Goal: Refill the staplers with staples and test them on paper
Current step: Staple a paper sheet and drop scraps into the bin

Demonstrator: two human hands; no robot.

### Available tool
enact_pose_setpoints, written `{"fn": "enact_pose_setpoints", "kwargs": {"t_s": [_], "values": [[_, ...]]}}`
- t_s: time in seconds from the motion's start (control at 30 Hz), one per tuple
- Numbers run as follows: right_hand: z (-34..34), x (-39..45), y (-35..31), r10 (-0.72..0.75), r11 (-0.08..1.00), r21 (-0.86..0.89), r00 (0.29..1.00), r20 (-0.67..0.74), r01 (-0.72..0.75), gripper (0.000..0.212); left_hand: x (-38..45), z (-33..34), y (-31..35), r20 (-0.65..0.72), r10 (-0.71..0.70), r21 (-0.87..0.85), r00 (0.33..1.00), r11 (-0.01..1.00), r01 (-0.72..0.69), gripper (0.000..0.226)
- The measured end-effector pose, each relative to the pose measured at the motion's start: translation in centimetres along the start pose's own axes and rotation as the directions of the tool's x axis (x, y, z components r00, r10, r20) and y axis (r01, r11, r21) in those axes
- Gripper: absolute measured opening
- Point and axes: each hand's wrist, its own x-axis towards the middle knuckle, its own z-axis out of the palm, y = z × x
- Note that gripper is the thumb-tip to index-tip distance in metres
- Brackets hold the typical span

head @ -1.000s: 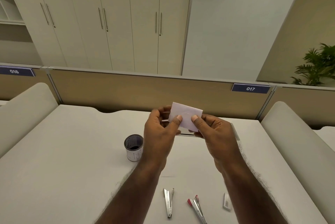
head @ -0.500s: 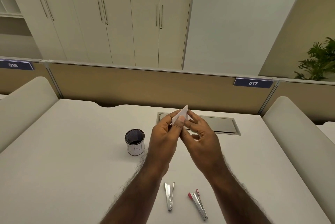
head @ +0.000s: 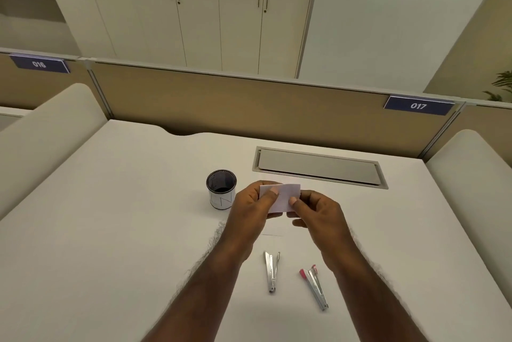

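Note:
A small folded white paper (head: pixel 282 197) is held above the middle of the white desk (head: pixel 110 230), flat side toward me. My left hand (head: pixel 252 211) pinches its left edge and my right hand (head: pixel 318 217) pinches its right edge. Two staplers lie on the desk below my hands. The plain silver stapler (head: pixel 271 271) lies with its jaws apart. To its right lies the silver stapler with red tips (head: pixel 314 286), partly beside my right wrist.
A small dark-rimmed cup (head: pixel 221 189) stands left of my hands. A grey cable hatch (head: pixel 318 167) is set into the desk behind the paper. A tan partition (head: pixel 249 108) closes the far edge, with padded dividers on both sides.
The paper went from flat-on, to edge-on and narrow, and is flat-on again now. My hands have dropped lower over the desk, and the camera has tilted down.

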Motion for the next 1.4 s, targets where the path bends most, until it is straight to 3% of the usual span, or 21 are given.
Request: {"fn": "enact_pose_setpoints", "kwargs": {"t_s": [0.17, 0.33, 0.43, 0.57, 0.7, 0.83, 1.0, 1.13, 1.3, 1.4], "values": [[0.4, 0.4, 2.8, 0.098, 0.993, 0.058, 0.995, 0.021, -0.099, 0.013, 0.2, -2.2, -3.1, 0.050, 0.001, 0.192, 0.999, 0.981, -0.011, 0.018], [2.0, 1.8, 5.5, 0.124, 0.992, 0.016, 0.992, -0.030, -0.123, 0.015, 0.9, -5.0, -7.8, -0.122, 0.079, 0.455, 0.989, 0.891, -0.015, 0.025], [3.6, 3.0, 6.7, 0.083, 0.994, -0.070, 0.995, -0.059, -0.087, 0.015, 1.4, -7.1, -10.6, -0.152, 0.144, 0.658, 0.978, 0.753, -0.009, 0.035], [5.8, 5.2, 6.9, -0.035, 0.976, -0.219, 0.997, -0.073, 0.019, 0.010, 2.1, -9.3, -13.7, -0.088, 0.126, 0.906, 0.988, 0.423, 0.026, 0.057], [8.1, 7.8, 7.0, -0.162, 0.927, -0.355, 0.983, -0.090, 0.120, 0.005, 2.6, -10.4, -16.2, -0.036, 0.030, 0.981, 0.999, 0.194, 0.029, 0.068], [10.9, 9.9, 7.1, -0.245, 0.853, -0.487, 0.968, -0.057, 0.187, 0.010, 3.2, -11.0, -17.7, 0.026, 0.038, 0.996, 0.999, 0.082, -0.029, 0.068], [13.9, 12.1, 7.3, -0.349, 0.741, -0.600, 0.936, 0.039, 0.301, 0.011, 4.3, -12.4, -20.4, 0.037, -0.009, 0.999, 0.999, 0.032, -0.037, 0.067], [15.7, 13.5, 8.1, -0.411, 0.586, -0.721, 0.902, 0.129, 0.370, 0.018, 4.9, -13.1, -22.1, 0.022, -0.059, 0.998, 0.998, 0.055, -0.019, 0.070], [17.2, 14.3, 8.7, -0.422, 0.404, -0.813, 0.874, 0.241, 0.420, 0.022, 5.0, -13.8, -23.4, 0.018, -0.048, 0.998, 0.999, 0.067, -0.014, 0.071], [17.6, 14.6, 9.1, -0.406, 0.352, -0.829, 0.869, 0.284, 0.435, 0.025, 5.4, -13.9, -23.8, 0.020, -0.032, 0.998, 0.999, 0.063, -0.018, 0.074]]}}
